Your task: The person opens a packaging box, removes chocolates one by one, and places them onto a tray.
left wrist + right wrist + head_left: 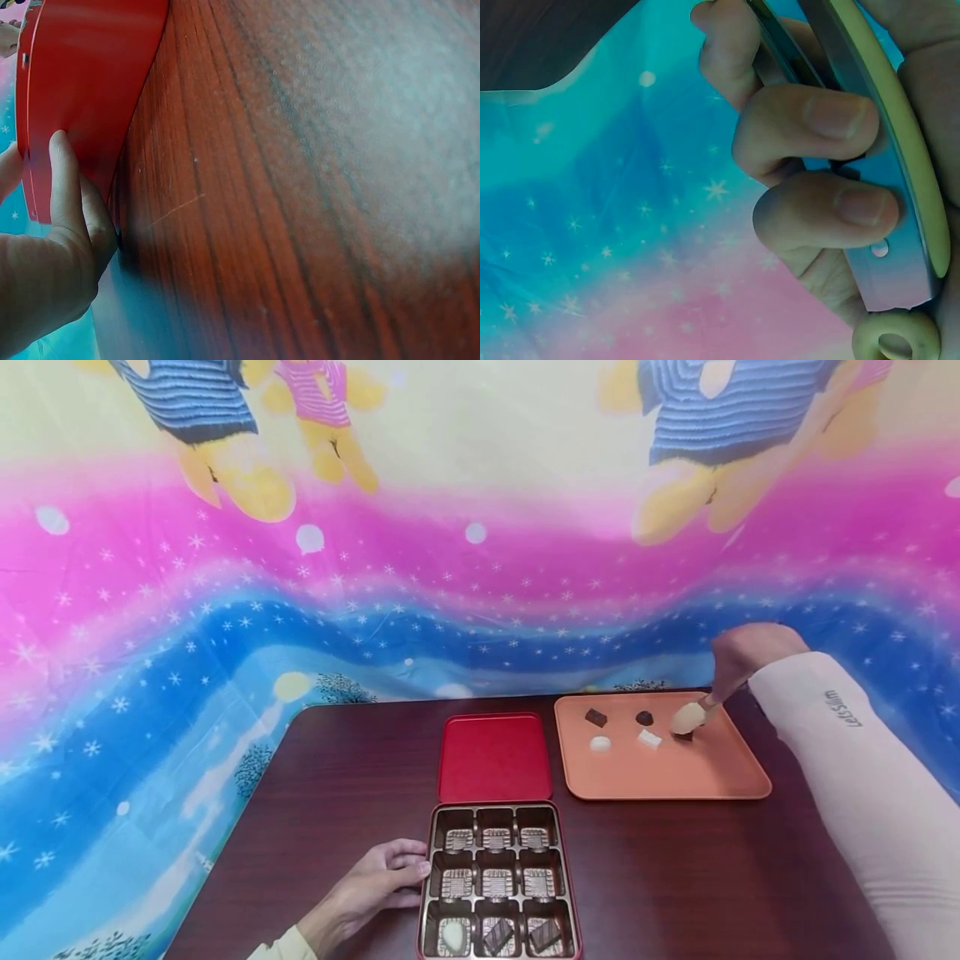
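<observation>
My right hand (753, 652) holds a pair of kitchen tongs (900, 165) with a metal body and cream edging. Their cream tip (688, 718) is over the orange tray (630, 783), right at a dark chocolate piece (682, 737); whether it pinches the piece is hidden. Beside my left hand (375, 885) stands a red tin box (97, 67) with a brown divided insert. The fingers (66, 180) lie fairly straight against its side, the thumb by the rim. In its near row sit a white chocolate (453, 935) and two dark chocolates (498, 935).
A red lid (495, 758) lies behind the tin, left of the tray. Other tray pieces are a dark square (596, 717), a dark round one (644, 717), a white round one (600, 743) and a white block (649, 739). A patterned cloth (480, 568) hangs behind the table.
</observation>
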The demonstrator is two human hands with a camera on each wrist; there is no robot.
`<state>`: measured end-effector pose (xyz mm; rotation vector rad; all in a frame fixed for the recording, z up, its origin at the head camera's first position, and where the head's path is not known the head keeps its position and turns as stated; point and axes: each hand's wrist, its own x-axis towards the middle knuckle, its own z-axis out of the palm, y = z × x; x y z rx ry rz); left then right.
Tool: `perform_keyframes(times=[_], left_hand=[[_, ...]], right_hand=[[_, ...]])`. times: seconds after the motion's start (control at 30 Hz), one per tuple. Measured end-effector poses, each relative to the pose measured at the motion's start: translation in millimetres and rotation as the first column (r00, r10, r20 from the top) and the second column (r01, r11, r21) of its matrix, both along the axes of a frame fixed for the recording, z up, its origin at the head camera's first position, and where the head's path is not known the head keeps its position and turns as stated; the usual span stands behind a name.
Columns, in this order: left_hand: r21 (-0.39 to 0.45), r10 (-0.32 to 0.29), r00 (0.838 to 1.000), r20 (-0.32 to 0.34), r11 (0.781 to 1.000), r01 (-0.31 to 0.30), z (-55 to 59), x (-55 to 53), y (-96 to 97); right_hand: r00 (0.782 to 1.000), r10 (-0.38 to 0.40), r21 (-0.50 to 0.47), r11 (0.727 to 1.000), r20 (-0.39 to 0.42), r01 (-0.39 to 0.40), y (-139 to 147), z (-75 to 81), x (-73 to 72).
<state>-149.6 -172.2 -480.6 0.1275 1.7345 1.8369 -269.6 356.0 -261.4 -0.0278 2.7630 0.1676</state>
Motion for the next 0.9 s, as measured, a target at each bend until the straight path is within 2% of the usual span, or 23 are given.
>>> perform_keyframes(times=[0.33, 0.9], left_hand=[[0.003, -0.004, 1.0, -0.004, 1.0, 0.004, -1.4, 0.4, -0.8], [0.0, 0.0, 1.0, -0.001, 1.0, 0.0, 0.7, 0.7, -0.1]], right_hand=[[0.998, -0.02, 0.002, 1.0, 0.064, 0.02, 8.6, 0.0, 3.0], [0.998, -0.05, -0.034, 0.998, 0.036, 0.051, 21.0, -7.7, 10.8]])
